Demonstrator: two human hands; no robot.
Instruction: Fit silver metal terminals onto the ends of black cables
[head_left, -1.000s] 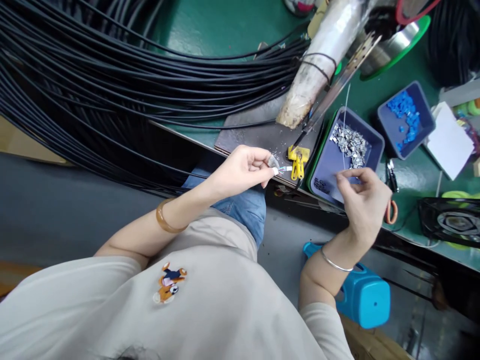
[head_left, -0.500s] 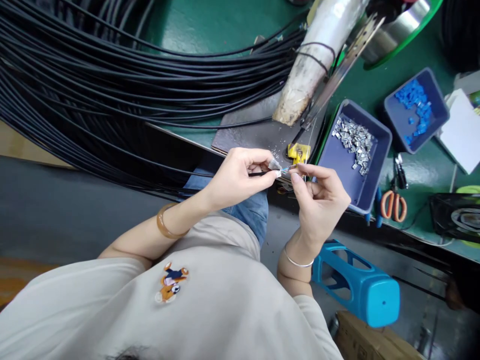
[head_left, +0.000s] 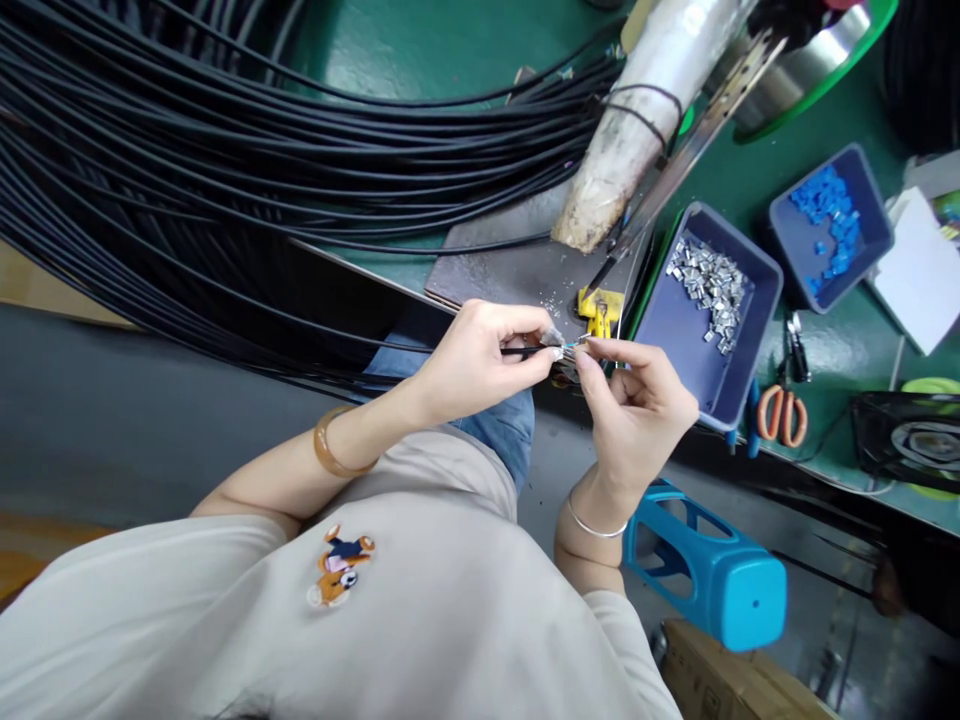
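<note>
My left hand (head_left: 484,355) is closed round a black cable (head_left: 517,351) close to its end, with thumb and forefinger pinching there. White or grey wrapping shows on its fingertips. Thin coloured wires (head_left: 569,346), one of them light blue, stick out of the cable end. At these wires, my right hand (head_left: 637,395) pinches with thumb and forefinger, its other fingers curled. Whether it also grips a small part there is hidden. Just beyond the fingertips, a yellow tool (head_left: 600,308) lies at the bench edge.
Many black cables (head_left: 337,160) sweep across the left. A white-wrapped roll (head_left: 622,140) and a perforated metal rod (head_left: 697,140) slant above. Right are a bin (head_left: 694,370) of metal connectors, a bin (head_left: 784,250) of blue pieces and orange-handled scissors (head_left: 781,415). A blue stool (head_left: 712,575) stands below.
My right fingertips have moved slightly left and down, closer to my left fingertips, and less of the wires shows. My left hand still grips the cable. The view has shifted a little.
</note>
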